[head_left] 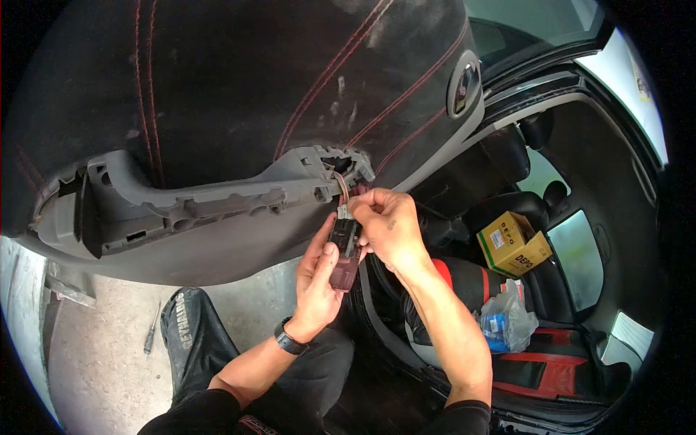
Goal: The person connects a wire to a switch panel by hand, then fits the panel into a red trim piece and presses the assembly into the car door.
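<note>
My left hand [317, 284], with a black wristband, is closed around a dark window switch unit [344, 274] with a purplish lower section. Fingers and thumb of my right hand [393, 226] pinch the grey wire connector [343, 211] at the unit's upper end. Whether the connector is fully seated cannot be seen. Thin wires [341, 185] run from it up into an opening in the grey door armrest [210, 203]. The armrest's top is uncovered, showing slots and sockets.
A black door panel [217, 87] with red stitching fills the upper left. On the concrete floor lies a screwdriver [152, 330], beside my trouser leg. Inside the car, a yellow DEPO box [516, 250] and a plastic bag [516, 319] rest on the seats.
</note>
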`<move>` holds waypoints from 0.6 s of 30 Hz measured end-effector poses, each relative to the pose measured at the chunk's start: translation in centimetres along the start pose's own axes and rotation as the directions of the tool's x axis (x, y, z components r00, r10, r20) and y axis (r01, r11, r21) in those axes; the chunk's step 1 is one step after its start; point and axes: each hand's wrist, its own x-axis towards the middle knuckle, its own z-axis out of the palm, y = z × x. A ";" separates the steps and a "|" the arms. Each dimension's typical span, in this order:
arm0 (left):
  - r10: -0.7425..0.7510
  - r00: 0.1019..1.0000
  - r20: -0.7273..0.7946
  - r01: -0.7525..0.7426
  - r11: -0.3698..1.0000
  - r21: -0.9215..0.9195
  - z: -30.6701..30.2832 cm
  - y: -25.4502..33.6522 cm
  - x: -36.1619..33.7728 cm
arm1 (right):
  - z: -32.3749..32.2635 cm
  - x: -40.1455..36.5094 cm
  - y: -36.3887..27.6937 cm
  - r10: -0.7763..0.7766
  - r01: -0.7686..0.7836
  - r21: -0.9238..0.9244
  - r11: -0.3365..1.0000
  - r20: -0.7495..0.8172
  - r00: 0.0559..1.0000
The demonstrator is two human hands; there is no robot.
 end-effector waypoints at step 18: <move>0.018 1.000 -0.020 -0.017 0.999 0.050 0.7 -1.0 0.1 | -1.2 0.4 -0.9 0.034 -0.032 -0.036 0.999 0.052 0.998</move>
